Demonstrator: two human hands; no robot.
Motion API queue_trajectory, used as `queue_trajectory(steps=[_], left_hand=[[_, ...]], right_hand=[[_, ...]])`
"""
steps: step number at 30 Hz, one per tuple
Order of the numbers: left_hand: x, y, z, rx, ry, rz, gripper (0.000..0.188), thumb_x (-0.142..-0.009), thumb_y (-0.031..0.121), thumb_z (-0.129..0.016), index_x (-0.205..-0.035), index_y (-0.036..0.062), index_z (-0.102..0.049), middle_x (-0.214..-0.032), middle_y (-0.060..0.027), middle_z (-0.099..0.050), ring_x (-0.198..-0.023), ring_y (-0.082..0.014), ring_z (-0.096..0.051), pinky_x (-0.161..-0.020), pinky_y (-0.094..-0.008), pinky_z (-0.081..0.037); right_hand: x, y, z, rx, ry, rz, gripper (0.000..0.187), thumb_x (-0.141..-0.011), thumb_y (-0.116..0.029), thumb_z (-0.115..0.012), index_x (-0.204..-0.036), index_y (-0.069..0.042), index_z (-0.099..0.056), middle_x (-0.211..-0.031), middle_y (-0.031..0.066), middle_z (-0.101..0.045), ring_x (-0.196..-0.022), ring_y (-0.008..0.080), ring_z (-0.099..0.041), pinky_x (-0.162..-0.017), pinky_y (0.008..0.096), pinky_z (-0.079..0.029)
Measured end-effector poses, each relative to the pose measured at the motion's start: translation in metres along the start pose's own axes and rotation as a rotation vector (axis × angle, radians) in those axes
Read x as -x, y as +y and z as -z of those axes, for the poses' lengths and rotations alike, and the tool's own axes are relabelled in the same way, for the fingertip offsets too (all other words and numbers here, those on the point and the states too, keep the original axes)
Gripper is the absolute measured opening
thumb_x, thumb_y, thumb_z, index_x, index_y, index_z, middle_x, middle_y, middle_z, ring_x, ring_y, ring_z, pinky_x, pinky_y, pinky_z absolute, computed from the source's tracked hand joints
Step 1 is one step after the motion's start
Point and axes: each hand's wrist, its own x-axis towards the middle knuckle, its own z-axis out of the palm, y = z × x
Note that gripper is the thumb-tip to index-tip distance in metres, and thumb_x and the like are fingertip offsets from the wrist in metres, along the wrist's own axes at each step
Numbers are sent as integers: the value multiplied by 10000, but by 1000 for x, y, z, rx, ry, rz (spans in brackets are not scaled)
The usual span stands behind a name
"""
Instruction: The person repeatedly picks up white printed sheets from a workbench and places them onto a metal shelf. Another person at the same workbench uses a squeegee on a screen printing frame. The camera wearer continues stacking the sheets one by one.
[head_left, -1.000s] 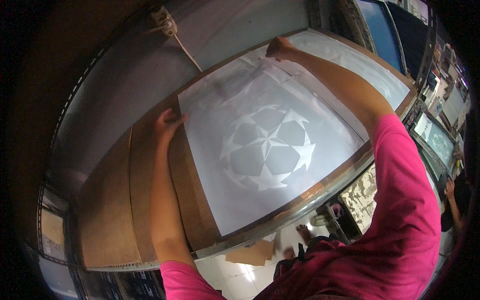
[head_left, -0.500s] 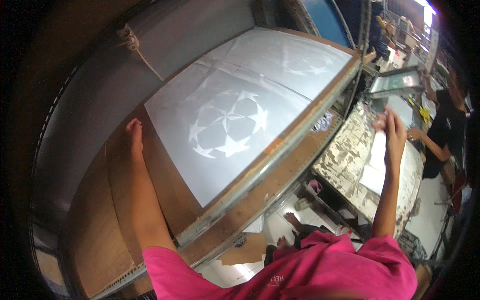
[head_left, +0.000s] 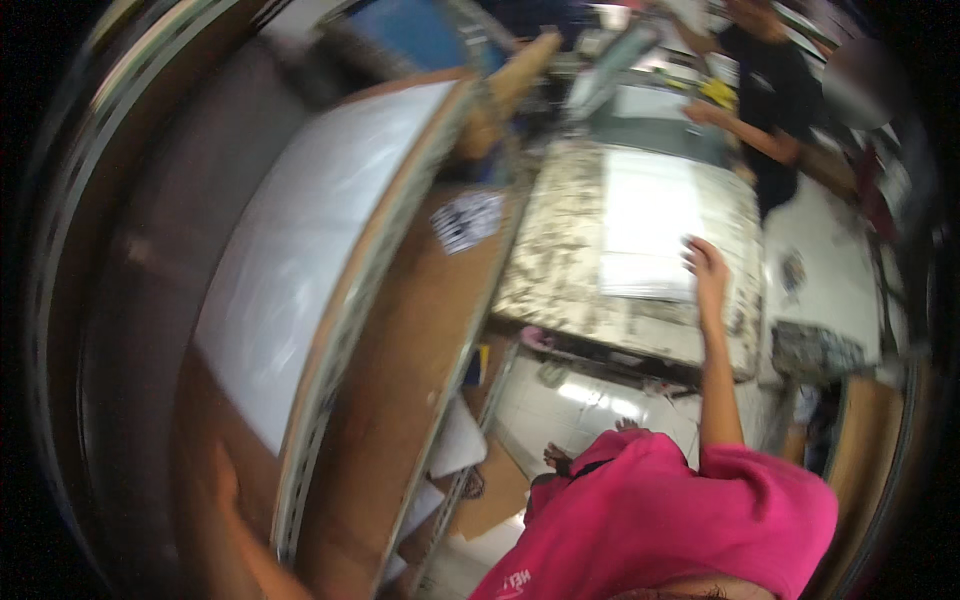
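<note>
My right hand (head_left: 708, 265) is at the right edge of a stack of white sheets (head_left: 650, 215) on a worn, paint-flaked table (head_left: 550, 230). Its fingers are loosely bent and apart, with nothing seen between them; whether they touch the stack I cannot tell. On the left, my left hand (head_left: 228, 480) is low over brown cardboard on a shelf, beside the near end of white printed sheets (head_left: 300, 240). Motion smears its fingers and the print.
A metal shelf edge (head_left: 340, 330) runs between me and the sheets, with a lower brown shelf (head_left: 400, 370) under it. Across the table a co-worker in black (head_left: 775, 80) reaches a hand (head_left: 708, 112) toward a screen frame (head_left: 615, 65). Yellow cloth (head_left: 718, 92) lies nearby.
My view has swung right, toward the table. The right hand has come down to the white stack's edge. The left hand remains near the shelf sheets, now lower in view.
</note>
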Motion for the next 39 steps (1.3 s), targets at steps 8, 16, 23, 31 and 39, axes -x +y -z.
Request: queue_trajectory(steps=[8, 16, 23, 31, 39], left_hand=[[10, -76, -75, 86, 147, 72, 510, -1022, 344, -288, -1419, 50, -415, -1485, -157, -375, -1371, -310, -344, -1142, -392, -229], [11, -75, -66, 141, 184, 44, 496, -1014, 321, -294, -1415, 61, -425, -1478, -155, -387, -1369, -314, -344, -1148, -399, -223], [40, -95, -65, 216, 187, 146, 506, -996, 357, -389, -1394, 52, -456, -1445, -136, -441, -1354, -286, -364, -1133, -371, -239], [35, -24, -67, 501, 279, -16, 555, -961, 433, -444, -1398, 90, -464, -1441, -123, -454, -1335, -276, -410, -1104, -344, -291], [84, -18, -72, 694, 852, -246, 301, -956, 203, -542, -1196, 35, -611, -1217, -127, -620, -1172, -281, -553, -1004, -358, -396]], right_hand=[[-100, 24, -31, -39, -23, 25, 209, -950, -102, -545, -1114, -13, -638, -1016, 91, -703, -888, 168, -682, -763, 274, -527], [-189, 128, -57, -561, 26, -430, 738, -862, -349, -669, -1439, -78, -298, -1393, 220, -404, -1232, 329, -467, -994, 417, -419], [-160, 132, -87, -814, 622, -612, 1065, -691, -560, -762, -1479, -139, -183, -1525, 167, -211, -1370, 384, -247, -1007, 676, -259], [-199, 243, 34, 172, 887, -346, 302, -905, -165, -507, -1034, 94, -596, -1043, 203, -653, -907, 333, -643, -782, 444, -513], [-72, -35, -8, 591, -29, 506, 345, -970, -185, -476, -1203, 48, -576, -1146, 241, -630, -1076, 353, -614, -920, 374, -460]])
